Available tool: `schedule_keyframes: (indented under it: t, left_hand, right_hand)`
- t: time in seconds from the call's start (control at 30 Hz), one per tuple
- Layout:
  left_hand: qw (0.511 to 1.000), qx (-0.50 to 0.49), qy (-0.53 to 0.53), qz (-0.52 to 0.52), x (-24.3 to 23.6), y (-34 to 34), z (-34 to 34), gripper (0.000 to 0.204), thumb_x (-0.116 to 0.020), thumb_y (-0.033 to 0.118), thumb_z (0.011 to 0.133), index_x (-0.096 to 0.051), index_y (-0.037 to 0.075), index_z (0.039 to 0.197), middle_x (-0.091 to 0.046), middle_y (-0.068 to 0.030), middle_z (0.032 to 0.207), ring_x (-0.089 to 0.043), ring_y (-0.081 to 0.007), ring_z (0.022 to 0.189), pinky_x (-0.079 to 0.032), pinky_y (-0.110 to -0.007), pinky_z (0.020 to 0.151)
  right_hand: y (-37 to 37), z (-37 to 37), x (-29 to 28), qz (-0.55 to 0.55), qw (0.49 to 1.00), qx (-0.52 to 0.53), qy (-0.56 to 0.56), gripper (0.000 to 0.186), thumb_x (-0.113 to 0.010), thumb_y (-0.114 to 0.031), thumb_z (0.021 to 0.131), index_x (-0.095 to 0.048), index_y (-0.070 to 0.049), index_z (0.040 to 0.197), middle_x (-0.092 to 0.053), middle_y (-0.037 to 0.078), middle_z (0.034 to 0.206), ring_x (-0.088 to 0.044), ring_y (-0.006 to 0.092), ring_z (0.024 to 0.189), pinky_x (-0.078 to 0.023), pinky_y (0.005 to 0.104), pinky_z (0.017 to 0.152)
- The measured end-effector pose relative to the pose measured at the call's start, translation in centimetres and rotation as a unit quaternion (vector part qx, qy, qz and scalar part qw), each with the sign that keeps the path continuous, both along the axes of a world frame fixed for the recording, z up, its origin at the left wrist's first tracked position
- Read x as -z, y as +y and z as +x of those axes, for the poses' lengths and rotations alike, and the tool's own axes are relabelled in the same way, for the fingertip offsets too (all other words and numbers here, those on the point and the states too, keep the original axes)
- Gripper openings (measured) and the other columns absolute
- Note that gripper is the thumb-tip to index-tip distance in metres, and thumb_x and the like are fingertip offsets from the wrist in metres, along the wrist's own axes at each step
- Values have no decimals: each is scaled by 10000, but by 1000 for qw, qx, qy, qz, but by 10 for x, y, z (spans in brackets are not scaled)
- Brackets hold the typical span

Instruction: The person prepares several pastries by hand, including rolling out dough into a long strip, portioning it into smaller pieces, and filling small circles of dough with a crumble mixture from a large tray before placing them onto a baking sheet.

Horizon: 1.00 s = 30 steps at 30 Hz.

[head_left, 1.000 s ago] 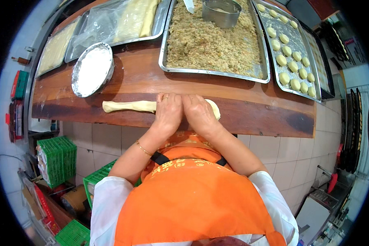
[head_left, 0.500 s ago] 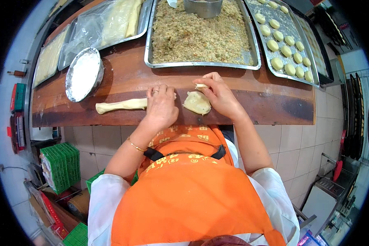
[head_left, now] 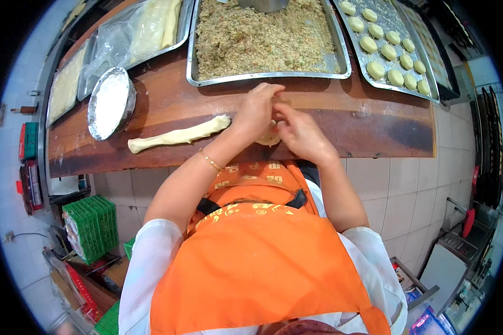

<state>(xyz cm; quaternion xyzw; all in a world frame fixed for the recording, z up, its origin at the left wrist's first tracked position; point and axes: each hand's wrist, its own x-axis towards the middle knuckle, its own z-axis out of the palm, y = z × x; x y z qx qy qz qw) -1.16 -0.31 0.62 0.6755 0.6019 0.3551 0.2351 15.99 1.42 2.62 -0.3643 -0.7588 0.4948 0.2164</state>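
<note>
My left hand (head_left: 255, 113) reaches across the table with its fingers stretched toward my right hand (head_left: 303, 134), whose fingers are curled inward. The two hands meet above a flattened round of dough (head_left: 269, 136) near the table's front edge; most of it is covered by them. What lies between my right fingers is hidden. Left of my left hand, a long pale dough roll (head_left: 176, 135) rests on the wood, its right end by my wrist. Farther left stands a metal bowl of white flour (head_left: 110, 106).
Beyond the hands a metal tray (head_left: 262, 76) holds crumbly brown filling with a round metal container (head_left: 262, 4) in it. A floured tray (head_left: 381, 85) of several dough balls lies right. Plastic-covered dough sheets (head_left: 151, 33) sit back left. The wooden table's front edge (head_left: 385, 155) is close.
My left hand left the dough roll and moved right to meet my right hand over the flattened dough. The roll now slants up at its right end. The view shifted slightly.
</note>
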Motion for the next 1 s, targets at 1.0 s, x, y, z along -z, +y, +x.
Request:
schedule_keyframes:
  t: [1.0]
  left_hand:
    - [938,163,303,37,-6,-15,29,652,-558,510,940,-448,168,1484,-343,-144,1573,-258,-330,1486,-181,-579,1190]
  right_hand:
    - [116,17,-12,293,944,147,-45,181,-664,-8,837,-659,21,1016,-690,212,967,-695,359,864,-562,422,739]
